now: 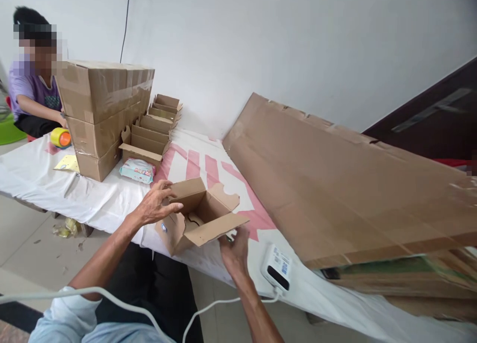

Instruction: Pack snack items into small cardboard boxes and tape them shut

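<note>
A small open cardboard box (194, 218) sits at the near edge of the white-covered table (44, 179), flaps spread. My left hand (156, 206) grips its left wall and top flap. My right hand (234, 251) reaches under the box's front right flap and pinches something small and greenish that I cannot make out.
A white device (278, 268) with a cable lies right of my hand. Large flat cardboard sheets (335, 184) lean at the right. A row of folded small boxes (152, 129), taped cartons (100, 109), a wipes pack (137, 170) and a tape roll (60, 137) stand farther left, by a seated person (32, 84).
</note>
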Demonstrator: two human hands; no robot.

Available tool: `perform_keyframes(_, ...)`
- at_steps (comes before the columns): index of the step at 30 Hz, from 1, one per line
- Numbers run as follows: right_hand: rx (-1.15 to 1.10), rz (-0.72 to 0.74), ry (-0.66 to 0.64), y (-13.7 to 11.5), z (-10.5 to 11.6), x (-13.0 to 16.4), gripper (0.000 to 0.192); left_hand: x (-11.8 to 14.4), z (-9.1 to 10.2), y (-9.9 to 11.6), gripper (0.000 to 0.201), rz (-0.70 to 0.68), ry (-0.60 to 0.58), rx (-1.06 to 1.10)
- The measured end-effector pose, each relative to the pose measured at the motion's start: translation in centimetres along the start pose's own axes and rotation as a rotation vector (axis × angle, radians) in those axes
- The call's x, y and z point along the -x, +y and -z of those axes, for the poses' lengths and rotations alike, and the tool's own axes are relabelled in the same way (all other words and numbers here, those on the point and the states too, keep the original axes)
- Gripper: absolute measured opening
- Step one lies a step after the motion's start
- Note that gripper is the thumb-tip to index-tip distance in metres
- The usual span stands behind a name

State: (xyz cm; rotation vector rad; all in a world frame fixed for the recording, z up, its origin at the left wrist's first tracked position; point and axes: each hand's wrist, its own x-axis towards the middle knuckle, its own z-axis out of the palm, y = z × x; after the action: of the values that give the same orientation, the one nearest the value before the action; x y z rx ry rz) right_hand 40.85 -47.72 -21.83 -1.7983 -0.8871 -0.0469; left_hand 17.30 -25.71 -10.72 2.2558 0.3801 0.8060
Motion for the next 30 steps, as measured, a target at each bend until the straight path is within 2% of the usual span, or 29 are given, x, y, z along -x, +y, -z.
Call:
perform_keyframes(2,0.173,0.154,0.126,-2.8,1.6,0.3,0.07,-0.4,-0.1,0.2,0.025,-0.014,-0.009,-0.041)
perform_keyframes(3,0.241,0.276,0.152,-4.4,2.6,0.3,0.072,-0.6,-0.2,0.3,0.024,-0.022,-0.015,-0.058)
perform_keyframes(5,0.352,0.48,0.101,-7.7,4.2,0.3,0.077,-0.7,-0.3,0.6,0.023,-0.033,-0.021,-0.087)
perform_keyframes(6,0.4,0.567,0.016,-9.2,4.7,0.3,0.078,-0.8,-0.4,0.8,0.023,-0.037,-0.019,-0.097)
perform_keyframes(8,0.463,0.695,-0.244,-11.4,5.1,0.2,0.076,-0.8,-0.7,1.4,0.024,-0.048,-0.015,-0.1)
perform_keyframes(10,0.496,0.747,-0.484,-12.5,4.5,-0.1,0.068,-0.6,-0.9,1.9,0.024,-0.073,-0.005,-0.062)
perform_keyframes(11,0.508,0.745,-0.567,-12.6,4.0,-0.3,0.061,-0.4,-0.8,2.1,0.023,-0.088,0.021,-0.031)
perform_keyframes(13,0.502,0.709,-0.642,-12.6,3.2,-0.8,0.047,0.6,-0.4,2.1,0.023,-0.088,0.143,0.03)
perform_keyframes(16,0.346,0.651,-0.592,-12.5,2.9,-1.3,0.038,3.0,0.6,1.2,0.017,-0.015,0.392,0.077)
perform_keyframes(18,0.2,0.628,-0.551,-12.7,3.2,-1.3,0.035,5.1,0.8,0.5,0.014,0.034,0.47,0.087)
perform_keyframes(23,-0.015,0.54,-0.475,-13.4,3.4,-0.7,0.022,8.8,-0.5,0.6,0.016,0.047,0.484,0.103)
perform_keyframes(30,-0.101,0.38,-0.445,-13.5,2.9,0.2,0.015,9.6,-1.5,2.2,0.029,0.088,0.474,0.138)
